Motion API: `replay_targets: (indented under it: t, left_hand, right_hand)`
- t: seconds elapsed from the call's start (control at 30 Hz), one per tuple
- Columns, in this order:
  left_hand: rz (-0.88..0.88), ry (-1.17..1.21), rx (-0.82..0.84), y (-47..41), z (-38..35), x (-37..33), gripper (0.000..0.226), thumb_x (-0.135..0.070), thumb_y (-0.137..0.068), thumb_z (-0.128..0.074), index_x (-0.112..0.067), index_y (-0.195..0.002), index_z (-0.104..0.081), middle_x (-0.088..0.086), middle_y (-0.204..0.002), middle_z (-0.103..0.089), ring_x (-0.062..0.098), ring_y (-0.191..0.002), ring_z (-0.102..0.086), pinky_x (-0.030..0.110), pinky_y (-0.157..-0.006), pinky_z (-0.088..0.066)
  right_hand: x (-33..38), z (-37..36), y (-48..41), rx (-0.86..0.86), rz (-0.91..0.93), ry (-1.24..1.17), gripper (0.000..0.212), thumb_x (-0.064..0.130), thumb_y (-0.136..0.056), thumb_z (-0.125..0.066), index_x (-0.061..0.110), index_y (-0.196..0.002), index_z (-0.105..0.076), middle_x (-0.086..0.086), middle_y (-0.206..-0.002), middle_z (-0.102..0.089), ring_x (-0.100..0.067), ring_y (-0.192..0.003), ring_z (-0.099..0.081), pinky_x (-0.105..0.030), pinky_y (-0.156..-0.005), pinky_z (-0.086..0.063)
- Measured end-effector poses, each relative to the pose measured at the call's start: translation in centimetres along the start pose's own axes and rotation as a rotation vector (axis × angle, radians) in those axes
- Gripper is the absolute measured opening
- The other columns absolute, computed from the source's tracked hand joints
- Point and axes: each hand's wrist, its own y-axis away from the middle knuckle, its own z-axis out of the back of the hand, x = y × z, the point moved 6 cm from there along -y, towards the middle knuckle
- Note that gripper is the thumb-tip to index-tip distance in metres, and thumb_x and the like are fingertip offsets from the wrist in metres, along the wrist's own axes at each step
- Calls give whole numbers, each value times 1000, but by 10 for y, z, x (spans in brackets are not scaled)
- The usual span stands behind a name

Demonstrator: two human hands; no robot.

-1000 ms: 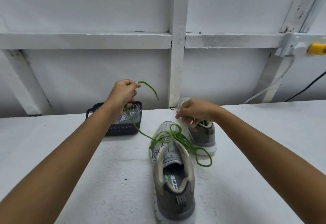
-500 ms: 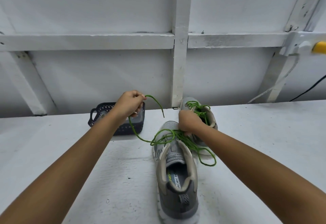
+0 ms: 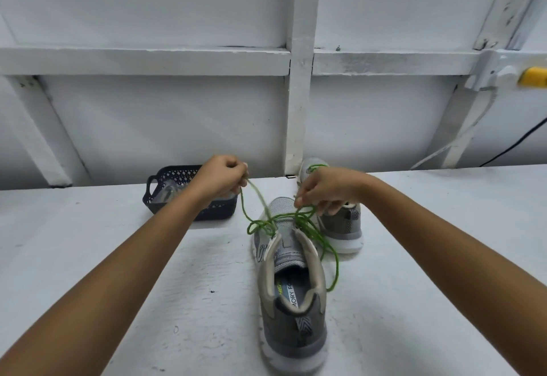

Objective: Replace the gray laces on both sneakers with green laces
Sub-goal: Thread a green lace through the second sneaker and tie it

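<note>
On the white painted table [image 3: 88, 257], a gray mesh sneaker [image 3: 291, 286] stands near, heel toward the camera, with a second gray sneaker [image 3: 343, 224] just beyond it to the right. The left hand [image 3: 220, 178] grips one end of a thin green lace [image 3: 307, 232], and the right hand [image 3: 325, 190] pinches it above the near sneaker's toe. A dark perforated plastic basket [image 3: 183, 189] sits far left.

L hand [image 3: 220, 178] & R hand [image 3: 325, 190] bare; forearms bare to frame edge; wrists slim.
</note>
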Motion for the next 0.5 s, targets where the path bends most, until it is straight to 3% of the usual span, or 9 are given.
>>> replay_targets:
  t: [0.1, 0.2, 0.3, 0.4, 0.5]
  left_hand:
    - [2, 69, 57, 2, -7, -2, 17, -22, -96, -52, -11, -87, -61, 1, -78, -64, 11, -60, -56, 25, -61, -48]
    - [6, 123, 97, 5, -12, -4, 11, -10, -96, -50, -14, -88, -57, 1, -81, -62, 12, -65, -57, 25, -64, -49]
    - [4, 129, 79, 3, -11, -3, 19, -4, -96, -44, -15, -86, -57, 4, -81, -60, 14, -68, -57, 28, -66, -47]
    - [25, 200, 43, -1, -8, -1, 27, 0, -96, -37, -13, -84, -57, 7, -74, -54, 16, -62, -56, 30, -64, -48]
    - [49, 277, 2, -4, -3, -3, 31, -2, -98, -32, -11, -82, -57, 7, -67, -45, 15, -54, -48, 25, -50, -46]
  right_hand:
    - [-10, -25, -2, 128, -48, 65, 9, 21, -91, -61, 17, -97, -66, 0, -87, -66, -14, -66, -67, -20, -50, -53]
    - [-16, -37, -11, 107, -61, 23, 10, 18, -92, -59, 14, -100, -64, -9, -100, -67, -21, -69, -69, -25, -56, -58]
    - [-17, -37, -16, 29, -63, 27, 7, 14, -91, -61, 10, -95, -65, -9, -86, -67, -18, -62, -68, -26, -61, -59]
    - [-14, -31, -21, -52, -54, -102, 7, 8, -91, -60, 4, -89, -65, -17, -87, -68, -15, -58, -65, -24, -60, -59]
    - [4, 1, -23, -274, 53, -285, 10, 9, -91, -60, 4, -84, -65, -14, -82, -67, -13, -60, -65, -24, -65, -59]
